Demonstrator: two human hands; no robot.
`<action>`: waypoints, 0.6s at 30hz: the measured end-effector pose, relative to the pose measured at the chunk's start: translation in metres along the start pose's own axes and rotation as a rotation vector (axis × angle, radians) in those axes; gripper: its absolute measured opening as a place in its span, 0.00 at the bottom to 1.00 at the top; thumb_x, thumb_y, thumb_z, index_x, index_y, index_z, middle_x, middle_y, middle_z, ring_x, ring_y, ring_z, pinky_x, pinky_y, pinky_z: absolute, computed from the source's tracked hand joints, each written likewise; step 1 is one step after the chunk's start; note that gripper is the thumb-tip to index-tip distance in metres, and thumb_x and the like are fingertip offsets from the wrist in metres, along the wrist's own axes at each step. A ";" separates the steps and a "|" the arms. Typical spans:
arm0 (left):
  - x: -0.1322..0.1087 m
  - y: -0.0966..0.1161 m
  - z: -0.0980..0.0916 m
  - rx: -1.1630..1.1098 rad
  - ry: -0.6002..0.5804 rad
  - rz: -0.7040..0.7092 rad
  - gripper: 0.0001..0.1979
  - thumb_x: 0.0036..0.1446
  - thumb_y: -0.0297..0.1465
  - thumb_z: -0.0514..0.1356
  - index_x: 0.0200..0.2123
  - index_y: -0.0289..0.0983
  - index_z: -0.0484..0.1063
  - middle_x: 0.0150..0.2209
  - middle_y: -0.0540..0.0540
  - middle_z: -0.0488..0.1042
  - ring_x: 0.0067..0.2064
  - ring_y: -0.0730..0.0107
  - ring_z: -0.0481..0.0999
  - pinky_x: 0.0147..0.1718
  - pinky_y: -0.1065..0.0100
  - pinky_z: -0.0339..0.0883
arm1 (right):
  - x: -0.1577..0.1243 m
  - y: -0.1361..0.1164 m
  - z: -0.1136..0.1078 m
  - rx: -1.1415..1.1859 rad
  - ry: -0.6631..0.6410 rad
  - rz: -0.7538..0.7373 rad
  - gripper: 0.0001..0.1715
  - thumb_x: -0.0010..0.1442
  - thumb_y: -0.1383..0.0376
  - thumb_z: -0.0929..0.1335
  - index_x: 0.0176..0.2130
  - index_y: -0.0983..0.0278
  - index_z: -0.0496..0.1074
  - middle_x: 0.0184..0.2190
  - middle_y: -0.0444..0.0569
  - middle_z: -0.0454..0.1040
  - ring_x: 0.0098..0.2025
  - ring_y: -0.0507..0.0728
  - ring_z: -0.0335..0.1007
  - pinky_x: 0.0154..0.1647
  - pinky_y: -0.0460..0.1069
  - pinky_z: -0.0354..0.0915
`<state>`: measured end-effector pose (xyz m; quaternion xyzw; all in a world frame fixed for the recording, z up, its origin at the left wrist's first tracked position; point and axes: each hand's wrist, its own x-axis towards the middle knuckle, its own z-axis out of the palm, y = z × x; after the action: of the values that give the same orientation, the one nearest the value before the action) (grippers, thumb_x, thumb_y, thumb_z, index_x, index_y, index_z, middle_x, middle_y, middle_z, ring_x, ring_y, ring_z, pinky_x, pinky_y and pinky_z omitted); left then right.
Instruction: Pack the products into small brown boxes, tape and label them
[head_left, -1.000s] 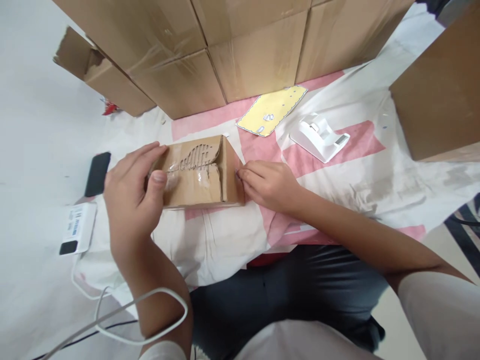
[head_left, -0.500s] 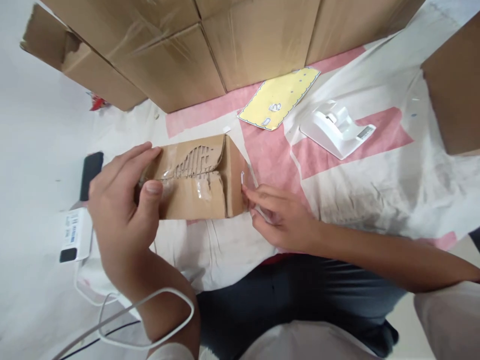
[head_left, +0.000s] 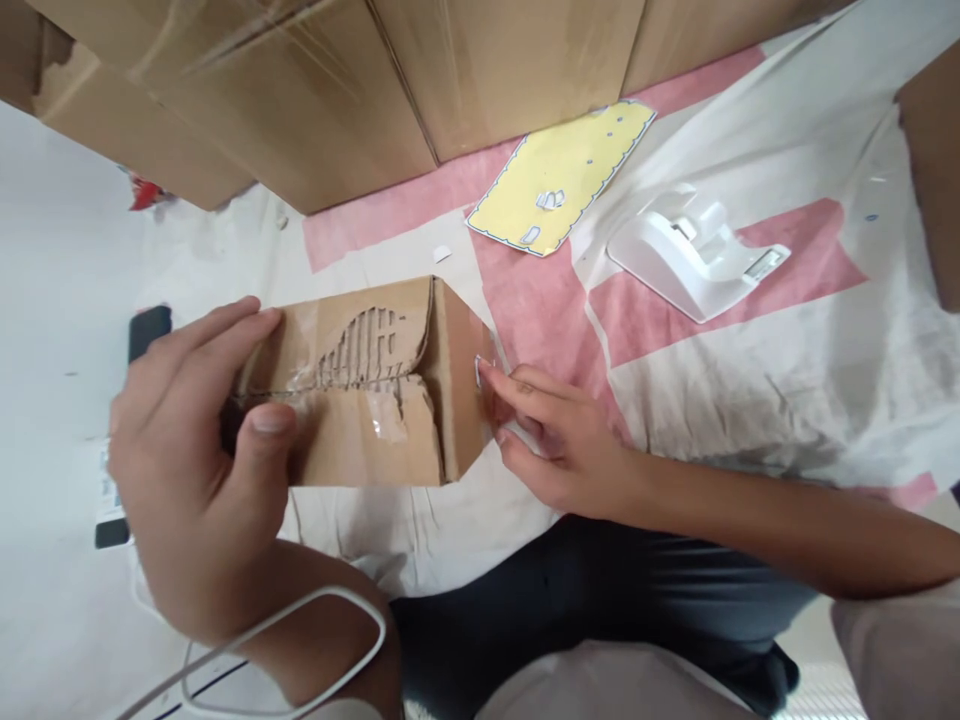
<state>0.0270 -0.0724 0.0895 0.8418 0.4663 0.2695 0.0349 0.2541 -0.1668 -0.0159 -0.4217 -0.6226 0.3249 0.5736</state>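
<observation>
A small brown cardboard box [head_left: 360,430] lies in front of me, its top flaps torn and taped, with bare corrugation showing. My left hand [head_left: 195,440] wraps round its left end, thumb on top. At the right end face sits a small white piece [head_left: 478,372], like a bit of paper or a sticker. My right hand [head_left: 559,430] has its index fingertip on that piece, the other fingers curled and the thumb lower by the box's edge. What lies under the right fingers is partly hidden.
Behind stand large cardboard boxes [head_left: 517,75]. A yellow sheet [head_left: 577,165] with small white cut-outs and a white plastic stand [head_left: 690,250] rest on the pink-and-white cloth [head_left: 675,390]. A white scrap [head_left: 442,254] lies nearer. A white cable [head_left: 360,600] crosses my left forearm.
The box has shifted left and toward me in the view, and its right end face shows more. Both hands keep their contact. The whole view has also shifted slightly.
</observation>
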 end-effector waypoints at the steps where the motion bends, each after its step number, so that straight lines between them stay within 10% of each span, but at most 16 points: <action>1: 0.000 0.000 0.000 0.002 -0.006 -0.001 0.28 0.68 0.45 0.53 0.61 0.34 0.76 0.62 0.36 0.75 0.64 0.46 0.71 0.65 0.44 0.60 | 0.000 0.001 0.001 -0.006 -0.004 0.010 0.39 0.66 0.75 0.64 0.72 0.57 0.59 0.36 0.44 0.65 0.36 0.52 0.67 0.41 0.51 0.74; 18: 0.000 0.003 0.000 0.046 -0.002 -0.022 0.30 0.66 0.47 0.53 0.62 0.34 0.75 0.62 0.37 0.74 0.64 0.44 0.71 0.65 0.43 0.60 | 0.005 0.002 -0.003 0.001 -0.059 0.244 0.40 0.64 0.71 0.65 0.72 0.57 0.60 0.40 0.47 0.64 0.40 0.55 0.65 0.33 0.50 0.70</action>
<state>0.0297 -0.0740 0.0910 0.8375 0.4816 0.2574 0.0188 0.2577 -0.1613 -0.0152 -0.4844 -0.5831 0.4046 0.5114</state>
